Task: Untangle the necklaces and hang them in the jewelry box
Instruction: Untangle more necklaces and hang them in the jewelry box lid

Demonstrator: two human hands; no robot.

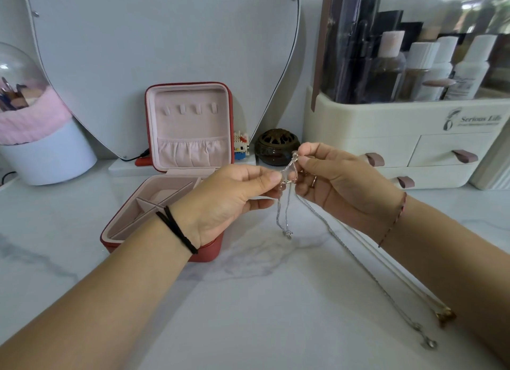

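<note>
Thin silver and gold necklaces (288, 173) are knotted together in the air above the marble table (262, 300). My left hand (229, 201) pinches the knot from the left. My right hand (339, 182) pinches it from the right and from above. A short silver loop (284, 217) dangles below the knot. Long chains (358, 256) trail down to the right and end in a gold pendant (445, 315) and a silver pendant (429, 343) on the table. The red jewelry box (187, 148) stands open behind my left hand, with empty hooks (190, 108) in its pink lid.
A heart-shaped mirror (165, 52) leans at the back. A cream cosmetics organiser (408, 137) with drawers fills the back right. A domed brush holder (41, 137) stands at far left. A small block figure (241, 146) and a dark round burner (276, 147) sit behind the box.
</note>
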